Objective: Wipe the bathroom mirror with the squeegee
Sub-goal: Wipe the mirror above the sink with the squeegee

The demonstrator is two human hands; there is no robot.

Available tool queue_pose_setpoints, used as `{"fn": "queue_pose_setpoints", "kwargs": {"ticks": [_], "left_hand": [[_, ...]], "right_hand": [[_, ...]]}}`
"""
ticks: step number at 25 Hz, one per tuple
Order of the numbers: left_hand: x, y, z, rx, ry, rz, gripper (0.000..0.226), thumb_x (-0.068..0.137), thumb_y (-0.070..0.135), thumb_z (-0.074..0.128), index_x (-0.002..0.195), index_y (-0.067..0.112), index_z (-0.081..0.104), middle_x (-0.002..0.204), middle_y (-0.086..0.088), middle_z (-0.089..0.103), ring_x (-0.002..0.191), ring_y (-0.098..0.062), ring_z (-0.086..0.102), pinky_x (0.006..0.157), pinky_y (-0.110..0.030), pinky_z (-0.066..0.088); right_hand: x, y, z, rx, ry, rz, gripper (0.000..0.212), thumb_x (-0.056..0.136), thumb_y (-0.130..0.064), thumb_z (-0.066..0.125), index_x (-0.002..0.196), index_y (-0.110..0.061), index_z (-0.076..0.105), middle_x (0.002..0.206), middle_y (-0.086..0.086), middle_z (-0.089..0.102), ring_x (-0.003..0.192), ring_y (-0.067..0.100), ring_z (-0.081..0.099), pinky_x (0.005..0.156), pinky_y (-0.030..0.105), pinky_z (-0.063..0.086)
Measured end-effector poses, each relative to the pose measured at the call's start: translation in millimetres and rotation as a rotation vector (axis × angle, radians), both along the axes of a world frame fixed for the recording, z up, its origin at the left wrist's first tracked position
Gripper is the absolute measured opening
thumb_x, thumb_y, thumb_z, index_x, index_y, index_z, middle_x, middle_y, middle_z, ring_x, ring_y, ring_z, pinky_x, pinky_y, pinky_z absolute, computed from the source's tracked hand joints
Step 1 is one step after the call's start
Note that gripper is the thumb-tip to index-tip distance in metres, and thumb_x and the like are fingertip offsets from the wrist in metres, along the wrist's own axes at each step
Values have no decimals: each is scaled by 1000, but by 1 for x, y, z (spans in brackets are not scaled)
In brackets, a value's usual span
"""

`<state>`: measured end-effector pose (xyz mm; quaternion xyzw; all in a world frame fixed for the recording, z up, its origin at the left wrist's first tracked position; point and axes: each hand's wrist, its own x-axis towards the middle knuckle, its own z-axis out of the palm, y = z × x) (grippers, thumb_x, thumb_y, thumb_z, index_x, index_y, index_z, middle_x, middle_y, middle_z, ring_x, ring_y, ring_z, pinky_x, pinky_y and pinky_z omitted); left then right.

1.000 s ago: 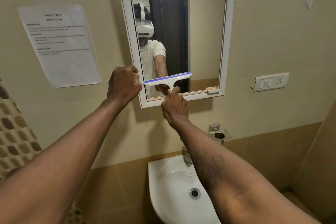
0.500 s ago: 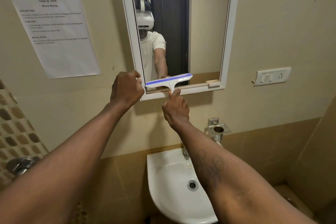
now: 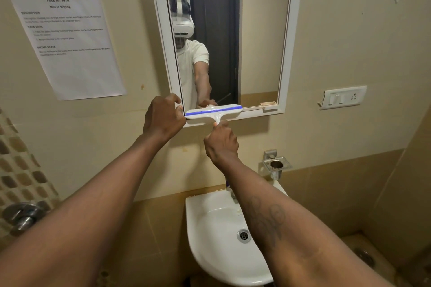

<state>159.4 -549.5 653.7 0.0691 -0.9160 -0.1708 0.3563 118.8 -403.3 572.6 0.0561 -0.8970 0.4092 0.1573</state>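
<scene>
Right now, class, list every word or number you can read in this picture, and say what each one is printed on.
All on the paper sheet taped to the wall:
"TASK ID: 3078" (last digit unsure)
"Mirror Wiping"
"DESCRIPTION"
"TASK GOAL"
"INITIAL STATE"
Body lines under each heading: too small and blurred to read.
Squeegee and switch plate: no readable text.

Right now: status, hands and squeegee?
Right hand grips squeegee handle. Left hand curled at lower-left corner of mirror, grip unclear. Blade at its bottom edge. Nothing blocking.
</scene>
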Motion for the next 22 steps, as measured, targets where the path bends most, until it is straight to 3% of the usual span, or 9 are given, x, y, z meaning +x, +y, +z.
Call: {"fn": "queue_pose_setpoints", "kwargs": {"ticks": [3, 6, 11, 15, 19, 22], "left_hand": [[1, 6, 7, -9, 17, -16, 24, 92, 22, 57, 113, 16, 68, 109, -18, 69, 101, -37, 63, 86, -39, 53], [2, 10, 25, -30, 91, -38, 24, 93, 20, 56, 113, 15, 68, 117, -10, 72, 106, -35, 63, 91, -41, 53], [1, 10, 79, -75, 322, 40, 22, 94, 20, 58, 109, 12, 71, 99, -21, 70, 97, -39, 64, 79, -38, 50], [-1, 12, 119, -119, 397, 22, 24, 95, 22, 59, 112, 12, 71, 102, -21, 71, 97, -36, 66, 80, -36, 51], [-3, 18, 151, -172, 502, -12, 25, 95, 22, 57, 111, 9, 72, 101, -18, 73, 100, -33, 66, 81, -36, 52], [-8, 18, 169, -184, 521, -17, 25, 94, 22, 58, 111, 11, 72, 103, -16, 72, 102, -31, 65, 82, -36, 53]], "right_hand": [[-1, 7, 19, -1, -13, 20, 21, 101, -22, 52, 117, -10, 54, 101, 7, 65, 90, 25, 68, 78, 43, 62], [2, 15, 40, -25, 120, 1, 32, 108, -37, 38, 115, -11, 55, 98, 10, 67, 89, 30, 69, 78, 48, 60], [-19, 23, 112, -111, 352, -74, 41, 108, -46, 31, 110, -13, 55, 97, 15, 68, 90, 41, 67, 69, 42, 49], [-41, 25, 179, 10, 585, -56, 37, 109, -50, 37, 107, -18, 57, 97, 5, 54, 80, 27, 64, 67, 40, 56], [-63, 26, 230, -155, 605, -52, 37, 109, -46, 40, 113, -14, 57, 94, 4, 62, 80, 24, 67, 71, 42, 61], [-76, 24, 257, -273, 630, -50, 36, 111, -41, 38, 114, -10, 57, 86, 2, 64, 79, 23, 70, 65, 34, 57]]}}
